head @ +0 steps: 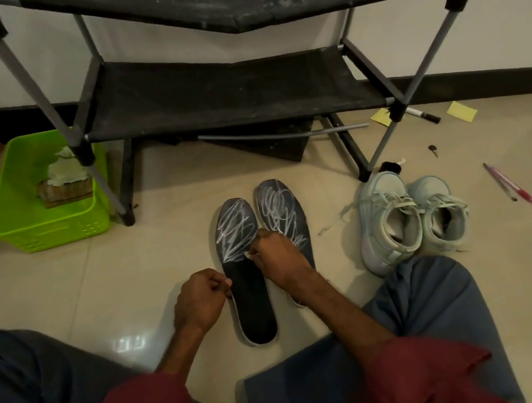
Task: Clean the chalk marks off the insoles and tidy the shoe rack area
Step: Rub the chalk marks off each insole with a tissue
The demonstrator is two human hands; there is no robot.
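Note:
Two dark insoles lie side by side on the tiled floor in front of me. The left insole [252, 306] has white chalk scribbles on its front half and a plain dark heel half. Scribbles cover what shows of the right insole [281, 206]. My right hand [276, 255] reaches across both insoles, fingers curled round a small white piece pressed to the left insole's middle. At that insole's left edge my left hand [200, 301] pinches the rim. The black fabric shoe rack [207, 96] stands behind, its top shelf smeared with chalk.
A green basket [18, 217] holding a tissue box [65, 186] sits left of the rack. Pale sneakers [388, 217] stand to the right. Pens [507, 182], a marker [424, 115], yellow sticky notes [461, 110] and a key [433, 150] litter the floor. A loose rod [282, 135] lies under the rack.

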